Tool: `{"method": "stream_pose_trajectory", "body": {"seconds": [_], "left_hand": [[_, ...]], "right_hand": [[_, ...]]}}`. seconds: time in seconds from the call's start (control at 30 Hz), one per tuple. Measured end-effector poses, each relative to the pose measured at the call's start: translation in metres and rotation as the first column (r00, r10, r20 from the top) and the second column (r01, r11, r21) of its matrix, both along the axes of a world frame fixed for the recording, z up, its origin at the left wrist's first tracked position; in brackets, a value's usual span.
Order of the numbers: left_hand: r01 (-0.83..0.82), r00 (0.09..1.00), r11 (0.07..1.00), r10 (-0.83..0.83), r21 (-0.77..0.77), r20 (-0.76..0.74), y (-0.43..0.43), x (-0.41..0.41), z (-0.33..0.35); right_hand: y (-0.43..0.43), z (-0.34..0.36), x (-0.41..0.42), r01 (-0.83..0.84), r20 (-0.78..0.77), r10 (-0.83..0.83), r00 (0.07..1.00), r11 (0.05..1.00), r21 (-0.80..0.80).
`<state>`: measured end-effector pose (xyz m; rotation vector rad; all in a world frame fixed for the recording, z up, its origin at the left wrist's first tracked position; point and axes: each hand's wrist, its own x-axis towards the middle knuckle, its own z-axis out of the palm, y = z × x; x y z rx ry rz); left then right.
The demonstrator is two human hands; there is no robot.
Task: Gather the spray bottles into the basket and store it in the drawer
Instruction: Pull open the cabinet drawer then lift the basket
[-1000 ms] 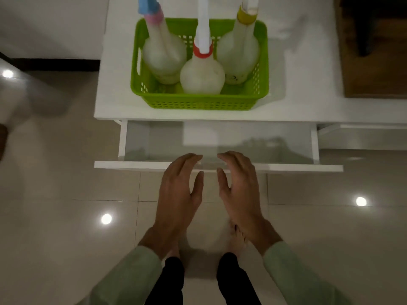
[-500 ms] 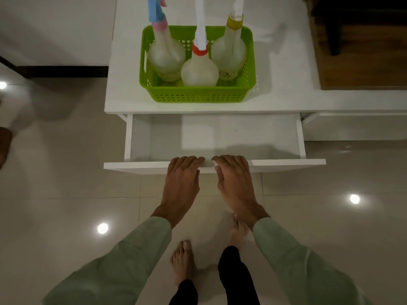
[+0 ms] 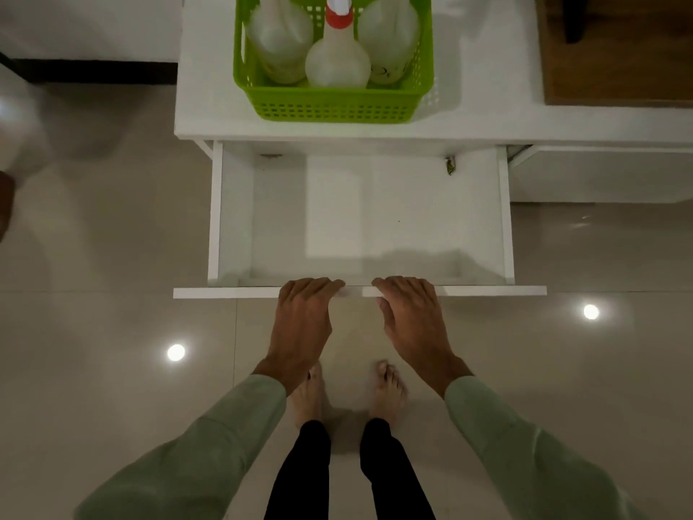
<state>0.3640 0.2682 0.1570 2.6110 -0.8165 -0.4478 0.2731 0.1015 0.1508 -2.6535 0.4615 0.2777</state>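
A green plastic basket (image 3: 333,105) stands on the white cabinet top (image 3: 480,118). Three translucent spray bottles stand inside it: one at the left (image 3: 279,39), one with a red collar in the middle (image 3: 337,61), one at the right (image 3: 390,35). Their heads are cut off by the frame's top edge. Below, the white drawer (image 3: 375,219) is pulled far out and holds nothing. My left hand (image 3: 303,317) and my right hand (image 3: 410,317) both hook their fingers over the drawer's front panel (image 3: 225,292), side by side near its middle.
Glossy beige floor tiles with light reflections lie all around. My bare feet (image 3: 348,395) stand just in front of the drawer. A brown wooden surface (image 3: 615,50) is at the upper right, and a lower white unit (image 3: 600,174) adjoins the cabinet on the right.
Both hands have gripped the drawer front and pulled it much farther out toward me. I have stepped back, and the basket with its bottles has stayed put.
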Motion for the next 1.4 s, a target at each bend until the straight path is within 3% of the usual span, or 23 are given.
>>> {"method": "stream_pose_trajectory", "body": {"seconds": [0.37, 0.5, 0.6, 0.7, 0.77, 0.83, 0.93, 1.0, 1.2, 1.33, 1.4], "left_hand": [[-0.059, 0.997, 0.998, 0.061, 0.028, -0.053, 0.013, -0.034, 0.008], [-0.030, 0.988, 0.999, 0.036, 0.041, -0.148, 0.013, -0.025, 0.011], [-0.026, 0.980, 1.000, 0.025, -0.001, -0.196, 0.008, -0.004, 0.021], [-0.140, 0.973, 0.981, 0.112, -0.131, -0.202, -0.005, 0.031, 0.036], [-0.315, 0.938, 0.914, 0.260, -0.255, -0.228, -0.017, 0.062, 0.049], [-0.499, 0.865, 0.774, 0.416, -0.390, -0.280, -0.031, 0.098, 0.062], [-0.642, 0.760, 0.574, 0.561, -0.508, -0.327, -0.051, 0.159, 0.076], [-0.687, 0.712, 0.478, 0.593, -0.548, -0.376, -0.062, 0.195, 0.082], [-0.771, 0.635, 0.456, 0.610, -0.445, -0.475, -0.088, 0.253, 0.087], [-0.790, 0.608, 0.541, 0.635, -0.287, -0.477, -0.099, 0.273, 0.085], [-0.784, 0.609, 0.575, 0.640, -0.234, -0.469, -0.099, 0.282, 0.084]], "right_hand": [[0.017, 0.005, -0.031, 0.014, -0.027, -0.013, 1.000, 0.999, 0.044], [0.011, 0.008, -0.025, 0.017, -0.082, -0.008, 0.997, 0.993, 0.113], [0.000, 0.019, -0.007, 0.094, -0.057, -0.084, 0.995, 0.976, 0.194], [-0.015, 0.034, 0.026, 0.214, 0.031, -0.231, 0.973, 0.937, 0.276], [-0.029, 0.048, 0.055, 0.331, 0.113, -0.401, 0.909, 0.861, 0.387], [-0.046, 0.063, 0.090, 0.420, 0.180, -0.574, 0.799, 0.746, 0.516], [-0.073, 0.085, 0.145, 0.477, 0.224, -0.748, 0.625, 0.593, 0.649], [-0.091, 0.096, 0.179, 0.491, 0.213, -0.793, 0.570, 0.537, 0.686], [-0.120, 0.104, 0.248, 0.520, 0.112, -0.737, 0.667, 0.568, 0.638], [-0.125, 0.101, 0.269, 0.566, 0.010, -0.646, 0.763, 0.676, 0.472], [-0.128, 0.101, 0.273, 0.586, -0.011, -0.647, 0.763, 0.683, 0.436]]}}
